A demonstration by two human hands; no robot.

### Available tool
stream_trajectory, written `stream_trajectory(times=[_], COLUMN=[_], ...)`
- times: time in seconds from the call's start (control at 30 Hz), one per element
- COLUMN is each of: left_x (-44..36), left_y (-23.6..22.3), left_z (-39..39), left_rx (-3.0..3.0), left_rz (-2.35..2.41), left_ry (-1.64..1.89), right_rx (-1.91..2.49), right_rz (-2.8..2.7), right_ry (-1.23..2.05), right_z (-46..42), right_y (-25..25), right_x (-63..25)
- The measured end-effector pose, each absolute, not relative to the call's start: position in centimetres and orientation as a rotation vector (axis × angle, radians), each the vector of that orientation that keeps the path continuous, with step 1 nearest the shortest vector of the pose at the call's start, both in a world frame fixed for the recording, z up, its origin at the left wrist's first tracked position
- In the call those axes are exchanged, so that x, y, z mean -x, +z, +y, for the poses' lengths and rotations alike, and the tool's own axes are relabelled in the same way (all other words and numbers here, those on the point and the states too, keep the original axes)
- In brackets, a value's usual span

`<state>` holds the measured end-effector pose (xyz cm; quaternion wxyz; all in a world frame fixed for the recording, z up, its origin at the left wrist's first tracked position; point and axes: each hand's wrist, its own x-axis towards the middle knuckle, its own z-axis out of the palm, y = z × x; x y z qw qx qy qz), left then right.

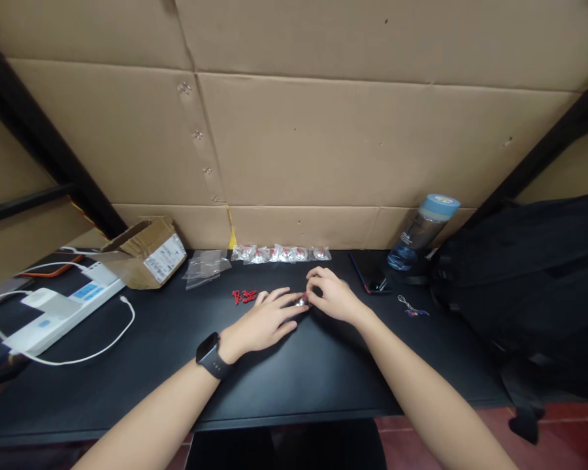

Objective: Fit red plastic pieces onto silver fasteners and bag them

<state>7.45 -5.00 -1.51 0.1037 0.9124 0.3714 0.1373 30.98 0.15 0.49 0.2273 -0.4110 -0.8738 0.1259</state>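
Note:
A small shiny silver thing with a bit of red (pixel 302 300) lies on the black desk between my hands. My left hand (pixel 267 321) rests flat with fingers spread, its fingertips touching that silver thing and steadying its left side. My right hand (pixel 329 294) is closed in a pinch at the thing's right edge, on its red part; the fingers partly hide it. Several loose red straps or clips (pixel 244 297) lie just left of my left fingers. Behind my hands, a row of clear-bagged silver items with red parts (pixel 280 254) runs along the cardboard wall.
Empty clear bags (pixel 206 267) lie beside an open cardboard box (pixel 149 254). A white power strip (pixel 68 316) with cables is at the left. To the right are a phone (pixel 370 272), a water bottle (pixel 421 232), a keychain (pixel 412 308) and a black backpack (pixel 534 287).

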Motion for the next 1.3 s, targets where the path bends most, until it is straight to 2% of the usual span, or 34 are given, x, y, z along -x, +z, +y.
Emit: stream_trajectory(times=[0.13, 0.23, 0.37, 0.6, 0.83, 1.03, 1.3], left_x=[-6.1, -3.3, 1.7, 4.6, 4.6, 3.5, 0.4], left_y=[-1.2, -0.3, 0.2, -0.5, 0.0, 1.4, 1.3], left_z=[-4.0, -2.6, -0.9, 0.3, 0.2, -0.3, -1.2], left_rx=[-2.688, -2.604, -2.489, -2.437, -2.466, -2.37, -2.274], left_rz=[1.206, 1.489, 1.756, 1.602, 1.607, 1.518, 1.393], left_ry=[0.456, 0.571, 0.446, 0.281, 0.392, 0.616, 0.699], right_rx=[1.28, 1.416, 1.478, 1.569, 1.804, 1.772, 1.793], right_rz=[-2.479, -2.517, -2.545, -2.534, -2.455, -2.432, -2.44], right_ry=[0.297, 0.288, 0.396, 0.414, 0.214, 0.2, 0.206], right_z=[1.6, 2.9, 4.2, 4.2, 3.1, 2.9, 3.0], right_y=[0.1, 0.0, 0.1, 0.7, 1.4, 1.7, 1.4], right_x=[-33.2, -35.7, -38.5, -39.1, -37.7, -37.5, -37.4])
